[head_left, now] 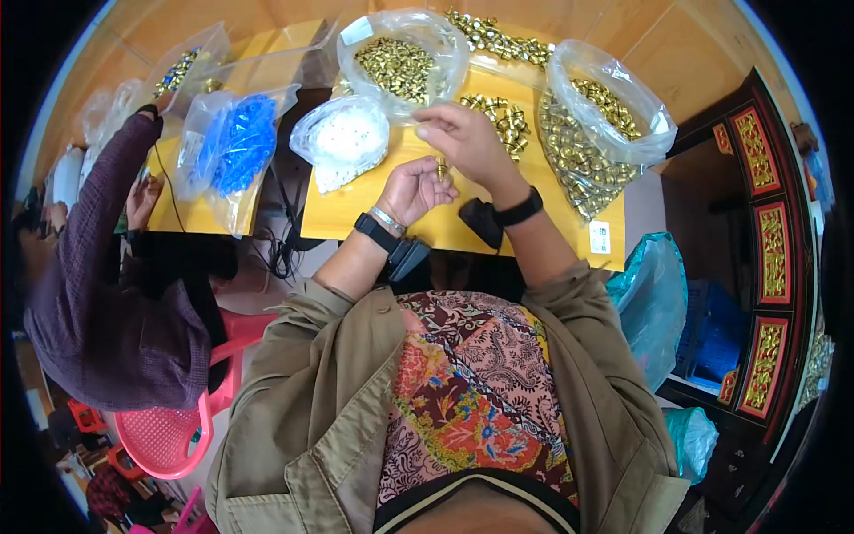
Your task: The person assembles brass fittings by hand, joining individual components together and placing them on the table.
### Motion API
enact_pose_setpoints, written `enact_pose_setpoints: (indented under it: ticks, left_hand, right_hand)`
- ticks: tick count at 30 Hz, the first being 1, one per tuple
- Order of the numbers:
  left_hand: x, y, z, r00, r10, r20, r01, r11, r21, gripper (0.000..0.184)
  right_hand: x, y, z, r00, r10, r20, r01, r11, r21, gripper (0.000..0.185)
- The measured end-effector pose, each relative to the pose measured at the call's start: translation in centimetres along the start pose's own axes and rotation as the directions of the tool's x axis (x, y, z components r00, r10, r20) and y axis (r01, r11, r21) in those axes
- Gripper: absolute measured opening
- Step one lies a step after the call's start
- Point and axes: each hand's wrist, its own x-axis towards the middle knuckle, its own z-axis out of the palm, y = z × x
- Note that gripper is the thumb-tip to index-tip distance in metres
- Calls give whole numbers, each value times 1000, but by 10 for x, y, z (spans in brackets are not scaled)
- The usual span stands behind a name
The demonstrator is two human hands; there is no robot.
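Note:
My left hand [412, 190] is palm up over the yellow table, its fingers closed on a small brass fitting [441, 169]. Just above it, my right hand [464, 142] is bent inward with thumb and fingertips close together. Whatever is in that pinch, if anything, is too small to make out. A clear bag of small white parts [342, 142] lies left of my hands. Behind them stands an open bag of brass fittings [396, 71]. Loose brass fittings [504, 125] lie beyond my right hand, and a larger bag of brass fittings [587, 147] is to its right.
A bag of blue parts [238, 142] lies on the table's left. More loose fittings [498, 37] are at the back. A co-worker in a purple sleeve [98, 222] sits at left, by a pink chair [169, 436]. Dark cables [283, 240] hang between the table sections.

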Motion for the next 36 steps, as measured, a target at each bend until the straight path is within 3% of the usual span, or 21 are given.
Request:
enact_pose_setpoints:
  ticks: [3,6,7,16,22,31,36]
  left_hand:
    - [1,1,0,1000,-6,-6,7,996,87,20]
    - [7,-4,6,975,36,-219,-39,999,-13,15]
    - [5,-3,11,984,14,-178,-10,1000,25,18]
    - [2,-2,10,997,-20,-69,24,998,57,25]
    - [1,-3,30,988,-7,-153,26,992,123,25]
    - [4,0,28,990,-83,-117,102,981,164,27]
    - [7,-6,28,960,-40,-276,118,955,272,29]
  right_hand:
    - [-40,10,-20,997,69,44,-56,967,-248,44]
    - [-67,11,-19,998,54,36,-40,950,-311,55]
    - [-73,16,-17,996,83,39,-65,938,-341,56]
    - [-76,22,3,993,95,-76,-105,984,-141,39]
    - [-76,26,-1,996,55,-75,-65,987,-146,38]
    - [-76,32,-7,995,64,-70,-76,982,-175,38]
    - [-76,34,-5,995,50,-81,-65,980,-189,40]
